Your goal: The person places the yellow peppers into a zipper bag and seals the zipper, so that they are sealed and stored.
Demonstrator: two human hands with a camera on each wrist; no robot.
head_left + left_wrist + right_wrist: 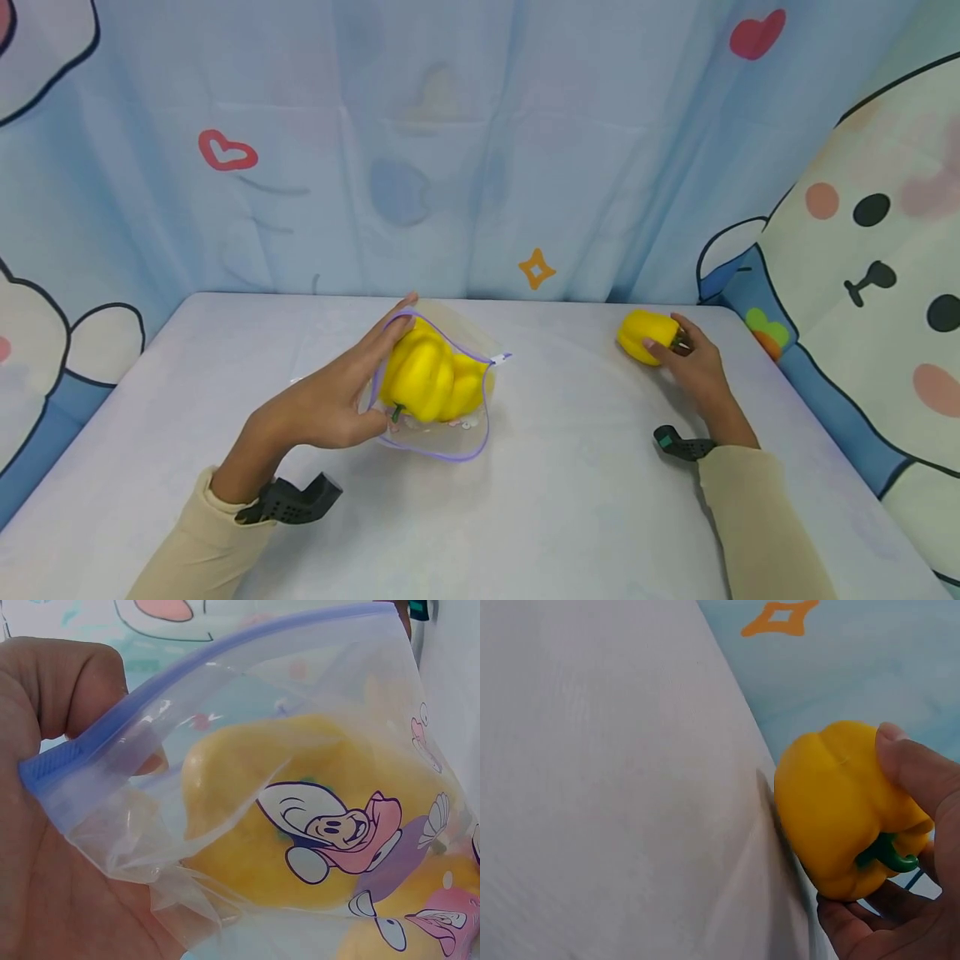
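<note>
White-topped bench (570,483) carries a clear plastic bag (438,440) inward from the middle of its far edge, its purple-rimmed mouth gaping toward the near edge. A person's left hand (333,408) grips the bag at its left side, thumb and fingers spread wide along the rim (172,673). Inside sit what look like at least two yellow peppers (427,375), pressed together. Toward the bench's far right corner, the right hand (697,367) holds another, the single pepper (637,333), between thumb and fingers; whether it touches the cloth cannot be told.

Between that pepper and the bag lies the telling gap: the two stand well apart, the bag to the pepper's left and somewhat closer to the near edge. The pepper's stem-to-base axis runs roughly along the far edge, its blunt base toward the bag's side and its green stem (889,855) toward the right palm. On the rim's right side, a small white slider (500,359) marks the part of the mouth nearest the right hand.
</note>
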